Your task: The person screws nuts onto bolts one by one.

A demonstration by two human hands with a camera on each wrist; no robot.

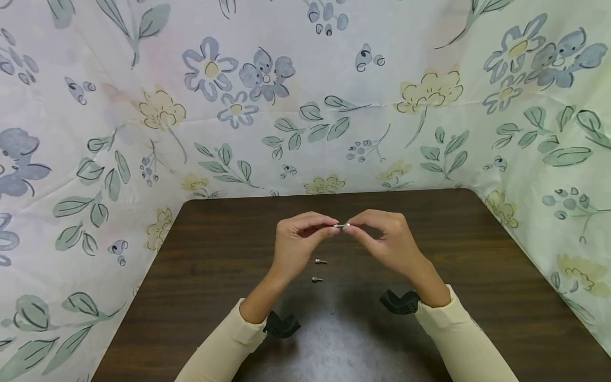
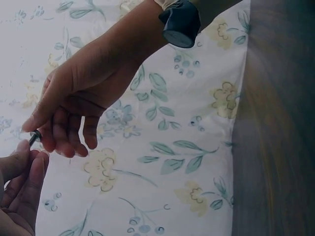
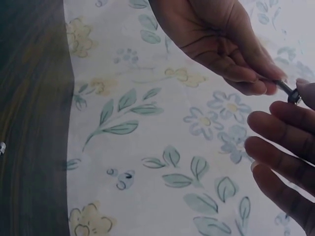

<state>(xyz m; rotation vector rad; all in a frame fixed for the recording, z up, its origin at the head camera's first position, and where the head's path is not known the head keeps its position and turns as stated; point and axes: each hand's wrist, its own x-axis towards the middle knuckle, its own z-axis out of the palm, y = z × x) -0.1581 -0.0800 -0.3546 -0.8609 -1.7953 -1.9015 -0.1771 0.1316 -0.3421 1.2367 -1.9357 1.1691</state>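
In the head view, a hand could pass over the table (image 1: 215, 249) at centre left or far right, or rise from the bottom middle between two black wrist mounts (image 1: 282, 324) (image 1: 400, 302). Two loose screws (image 1: 321, 261) (image 1: 317, 279) lie in that middle lane, and the left hand (image 1: 298, 237) and right hand (image 1: 393, 241), bridged by a held screw (image 1: 341, 226), bar its upper end. Flowered cloth (image 1: 296, 106) walls off the top and both sides.

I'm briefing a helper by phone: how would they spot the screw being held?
Find the dark wood-grain table, then the left hand and right hand meeting above it. The small metal screw bridges the gap between them, its head towards the right hand. Unlike the two loose screws lying on the table, it alone is held up.
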